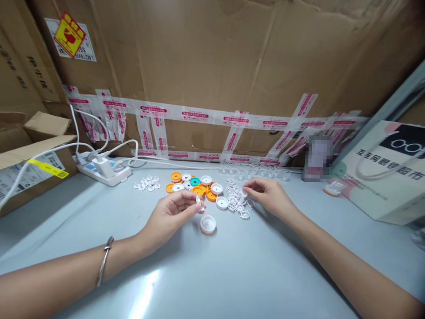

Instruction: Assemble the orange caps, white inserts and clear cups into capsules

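Observation:
Between the thumb and fingers of my left hand (174, 214) is a small white plastic part (199, 203). Just below it on the table lies a round white cap with an orange base (208, 224). My right hand (267, 195) reaches to the right edge of a pile of white spoked pieces (237, 200), its fingertips pinched together at the pile; whether they grip a piece is too small to tell. Several orange and white round caps (198, 191), with one teal cap (195, 181), lie between the hands. Small white stemmed discs (147, 183) are spread at the left.
Clear plastic pieces (254, 170) line the table's back. A power strip (105, 169) with white cables and an open carton (27, 167) are at the left. A paper bag (386, 170), a blurred upright object (317, 158) and another cap (334, 187) stand at the right.

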Available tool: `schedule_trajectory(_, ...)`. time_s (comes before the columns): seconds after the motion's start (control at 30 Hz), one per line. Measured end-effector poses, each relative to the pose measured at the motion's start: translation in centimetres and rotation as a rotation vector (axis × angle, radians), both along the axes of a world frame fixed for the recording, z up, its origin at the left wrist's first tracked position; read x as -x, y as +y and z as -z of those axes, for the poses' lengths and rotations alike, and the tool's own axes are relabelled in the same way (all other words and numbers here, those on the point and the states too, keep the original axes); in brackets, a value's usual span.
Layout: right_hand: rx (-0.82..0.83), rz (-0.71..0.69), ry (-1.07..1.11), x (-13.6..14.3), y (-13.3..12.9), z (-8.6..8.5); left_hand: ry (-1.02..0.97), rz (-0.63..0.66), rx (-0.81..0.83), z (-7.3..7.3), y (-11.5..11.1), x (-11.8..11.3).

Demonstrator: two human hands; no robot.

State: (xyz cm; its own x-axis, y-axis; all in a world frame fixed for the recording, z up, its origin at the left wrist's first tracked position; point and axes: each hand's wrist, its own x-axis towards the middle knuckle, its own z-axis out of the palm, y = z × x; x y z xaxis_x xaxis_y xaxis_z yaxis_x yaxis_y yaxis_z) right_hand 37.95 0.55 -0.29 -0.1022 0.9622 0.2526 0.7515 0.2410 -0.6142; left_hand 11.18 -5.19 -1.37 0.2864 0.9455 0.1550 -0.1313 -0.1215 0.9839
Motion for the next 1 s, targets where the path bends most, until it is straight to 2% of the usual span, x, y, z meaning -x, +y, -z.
schedule_trajectory(0.17,0.025,0.001,-0.026,-0.2,0.0,0.1,-0.01,0.004,0.002,0.0,0.1,-0.1)
schedule_trajectory(0.37,-0.049,0.014,-0.032,-0.1,-0.6,-0.9,-0.008,0.012,0.012,-0.1,0.2,-0.2)
schedule_trajectory(0.5,-0.172,-0.035,-0.083,0.4,-1.0,-0.9,0.017,0.007,0.01,-0.2,0.2,-0.2)
schedule_trajectory(0.63,-0.291,-0.139,-0.246,0.6,-1.2,-0.3,0.031,0.008,-0.006,-0.1,0.1,-0.2)
schedule_trajectory(0.77,-0.44,-0.157,-0.531,0.9,-1.9,0.0,0.04,0.028,-0.031,0.1,0.1,-0.1)
schedule_trajectory(0.87,-0.546,-0.22,-0.713,1.5,-2.5,-0.2,0.054,0.036,-0.051,0.2,0.0,0.0)
schedule_trajectory(0.93,-0.508,-0.246,-0.756,1.7,-2.5,-0.3,0.062,0.034,-0.064,0.3,0.1,-0.1)
schedule_trajectory(1.0,-0.418,-0.225,-0.66,1.8,-2.3,-0.3,0.067,0.035,-0.077,0.2,0.1,-0.1)
